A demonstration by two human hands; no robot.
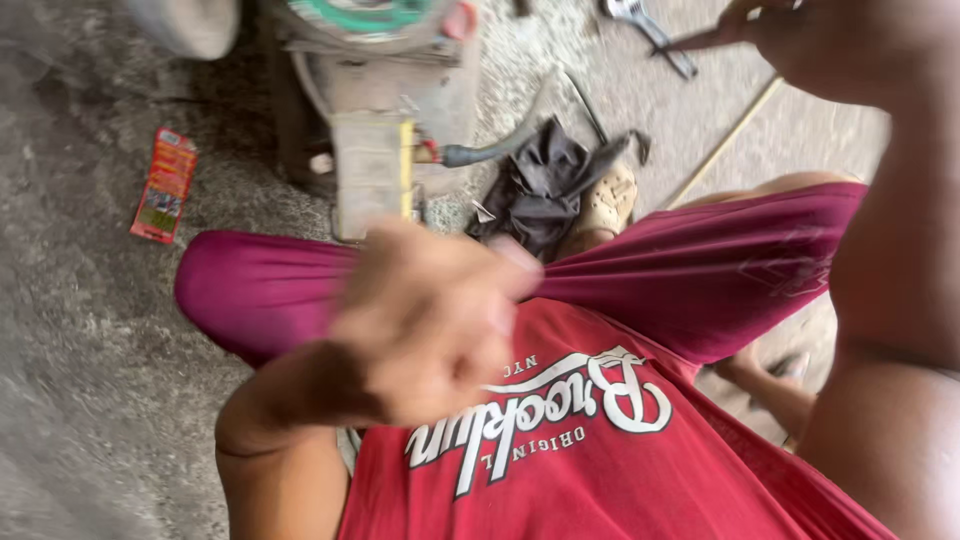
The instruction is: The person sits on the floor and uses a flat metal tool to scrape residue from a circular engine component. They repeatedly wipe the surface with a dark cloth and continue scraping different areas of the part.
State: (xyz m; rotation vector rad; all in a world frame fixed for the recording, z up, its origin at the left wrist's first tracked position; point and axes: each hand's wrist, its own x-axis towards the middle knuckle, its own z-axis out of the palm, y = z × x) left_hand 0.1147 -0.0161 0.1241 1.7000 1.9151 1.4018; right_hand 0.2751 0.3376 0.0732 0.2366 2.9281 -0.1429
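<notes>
My left hand (430, 320) is blurred in the middle of the view, above my maroon shorts (700, 275) and red printed shirt (600, 470). Its fingers are curled into a fist and I see nothing in it. My right arm rises along the right edge. My right hand (800, 35) is at the top right, closed on a thin dark tool (690, 42) that points left towards a metal wrench (650, 25) on the ground.
A grey machine (380, 110) with a green-rimmed top stands on the concrete ahead. A dark cloth (540, 185) and a beige shoe (605, 200) lie beside it. A red packet (165, 185) lies at the left. A thin pale stick (720, 145) lies at the right.
</notes>
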